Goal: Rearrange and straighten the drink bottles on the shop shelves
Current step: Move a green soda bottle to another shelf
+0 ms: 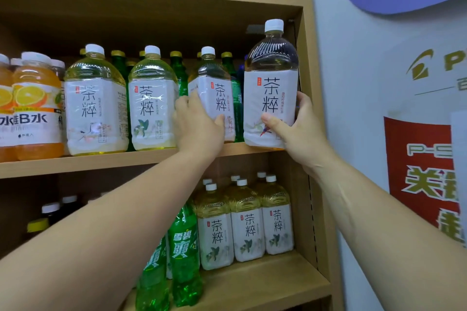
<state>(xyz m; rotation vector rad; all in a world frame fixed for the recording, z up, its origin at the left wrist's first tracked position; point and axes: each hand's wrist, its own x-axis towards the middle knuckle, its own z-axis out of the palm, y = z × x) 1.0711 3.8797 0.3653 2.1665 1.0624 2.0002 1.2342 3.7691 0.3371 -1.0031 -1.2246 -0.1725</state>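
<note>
Hands work the middle shelf point(141, 159) of a shop's drink display, seen from the head camera. The right hand point(298, 129) wraps the lower body of a large tea bottle point(271, 83) at the shelf's right end, thumb on the front label, fingers around the far side, beside the shelf's side panel. The bottle stands upright, long axis vertical, base at the front edge, forward of its neighbours. The left hand point(199, 124) clasps a second tea bottle point(214, 93) just beside it, set further back and turned so its label faces partly right. Both bottles are clear ribbed plastic with white caps and pale wrapped labels; the right one holds darker tea. Squaring the row likely means pushing the forward bottle straight back.
</note>
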